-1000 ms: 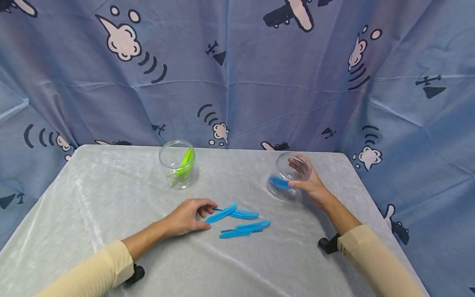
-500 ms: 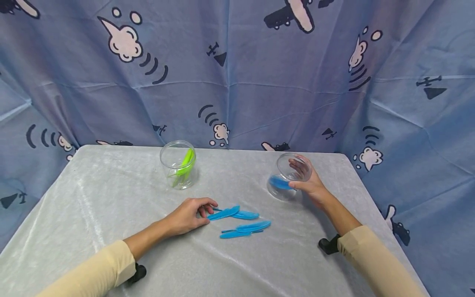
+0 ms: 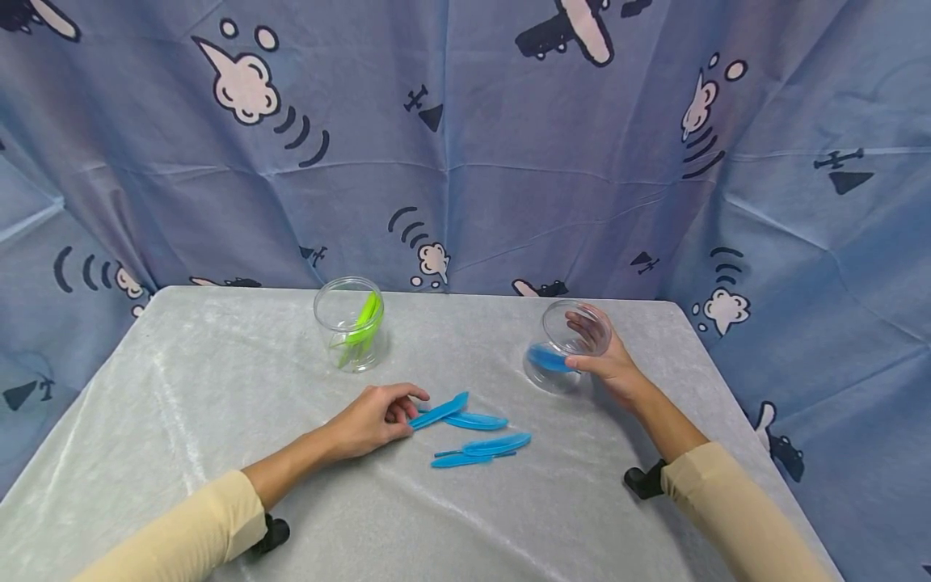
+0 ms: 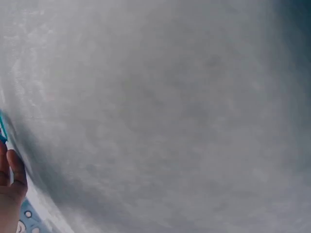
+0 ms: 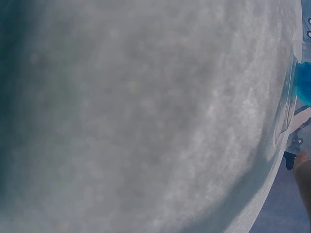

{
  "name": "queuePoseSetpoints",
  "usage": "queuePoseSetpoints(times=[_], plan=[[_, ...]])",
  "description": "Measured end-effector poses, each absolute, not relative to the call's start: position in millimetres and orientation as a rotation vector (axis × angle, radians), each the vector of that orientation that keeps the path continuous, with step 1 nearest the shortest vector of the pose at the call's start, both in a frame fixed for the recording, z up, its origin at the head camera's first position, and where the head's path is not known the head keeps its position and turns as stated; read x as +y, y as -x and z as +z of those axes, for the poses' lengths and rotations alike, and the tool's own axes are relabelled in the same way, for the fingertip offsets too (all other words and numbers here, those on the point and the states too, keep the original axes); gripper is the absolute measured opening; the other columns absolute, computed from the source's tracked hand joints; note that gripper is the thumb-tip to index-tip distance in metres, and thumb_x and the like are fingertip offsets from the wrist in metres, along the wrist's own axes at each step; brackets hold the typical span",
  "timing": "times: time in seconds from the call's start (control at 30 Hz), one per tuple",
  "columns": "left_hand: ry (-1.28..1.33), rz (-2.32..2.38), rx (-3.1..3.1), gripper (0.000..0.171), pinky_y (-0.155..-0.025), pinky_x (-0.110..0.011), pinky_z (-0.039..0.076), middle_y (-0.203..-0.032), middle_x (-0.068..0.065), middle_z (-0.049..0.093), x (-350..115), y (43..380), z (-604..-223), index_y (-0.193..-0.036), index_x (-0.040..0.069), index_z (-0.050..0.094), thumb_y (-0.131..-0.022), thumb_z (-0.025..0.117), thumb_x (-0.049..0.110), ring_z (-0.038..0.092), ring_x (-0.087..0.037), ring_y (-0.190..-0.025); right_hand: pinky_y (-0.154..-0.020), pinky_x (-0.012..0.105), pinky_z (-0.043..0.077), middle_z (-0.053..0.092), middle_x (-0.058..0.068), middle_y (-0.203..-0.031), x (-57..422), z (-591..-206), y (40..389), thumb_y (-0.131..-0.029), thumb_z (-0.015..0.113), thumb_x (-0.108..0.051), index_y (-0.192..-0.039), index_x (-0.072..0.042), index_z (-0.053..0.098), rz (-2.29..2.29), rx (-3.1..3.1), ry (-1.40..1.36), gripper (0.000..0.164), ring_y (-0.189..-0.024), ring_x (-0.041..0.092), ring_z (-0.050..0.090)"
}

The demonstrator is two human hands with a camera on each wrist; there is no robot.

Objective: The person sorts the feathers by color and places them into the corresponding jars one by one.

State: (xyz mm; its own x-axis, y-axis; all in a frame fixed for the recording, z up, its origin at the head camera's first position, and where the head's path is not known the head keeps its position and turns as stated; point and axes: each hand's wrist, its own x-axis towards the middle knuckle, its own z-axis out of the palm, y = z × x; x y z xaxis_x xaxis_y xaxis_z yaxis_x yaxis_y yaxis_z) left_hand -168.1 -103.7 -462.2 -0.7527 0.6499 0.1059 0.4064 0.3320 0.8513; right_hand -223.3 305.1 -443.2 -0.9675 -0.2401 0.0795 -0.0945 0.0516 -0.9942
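Observation:
My left hand (image 3: 371, 422) pinches a bright blue feather (image 3: 445, 409) at one end, its other end angled up to the right. Under and beside it lies another blue feather (image 3: 480, 421) on the cloth. My right hand (image 3: 614, 364) grips a clear round jar (image 3: 541, 380), which leans with its mouth toward me. Blue feather material (image 3: 547, 357) shows through the jar's wall. In the left wrist view only fingers (image 4: 18, 172) and a sliver of blue appear at the left edge. The right wrist view catches the jar and blue feather (image 5: 304, 83) at its right edge.
Closer to me lie more blue feathers (image 3: 498, 443), loosely grouped. A second clear jar (image 3: 327, 319) stands upright at the back left, with lime green feathers (image 3: 366, 319) inside. A pale cloth (image 3: 218, 388) covers the table, and a blue patterned curtain (image 3: 480, 145) hangs behind.
The left fingers have closed on the upper blue feather; its far end has swung down, then risen again. The right hand and its jar hold still.

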Motion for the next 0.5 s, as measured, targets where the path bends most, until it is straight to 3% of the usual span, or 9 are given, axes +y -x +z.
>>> queuePoseSetpoints(times=[0.5], plan=[[-0.853,1.537,2.305,0.042,-0.067,-0.025,0.053,-0.086,-0.004,0.068,-83,177,-441,-0.125,-0.002,0.062,-0.085,0.074,-0.004,0.064,-0.013,-0.073,-0.120,0.056,0.003,0.025,0.021,-0.158,306,-445,225,-0.081,0.071,0.011,-0.155,-0.012,0.018,-2.072,2.184,0.351,0.095,-0.148,0.033,0.019]])
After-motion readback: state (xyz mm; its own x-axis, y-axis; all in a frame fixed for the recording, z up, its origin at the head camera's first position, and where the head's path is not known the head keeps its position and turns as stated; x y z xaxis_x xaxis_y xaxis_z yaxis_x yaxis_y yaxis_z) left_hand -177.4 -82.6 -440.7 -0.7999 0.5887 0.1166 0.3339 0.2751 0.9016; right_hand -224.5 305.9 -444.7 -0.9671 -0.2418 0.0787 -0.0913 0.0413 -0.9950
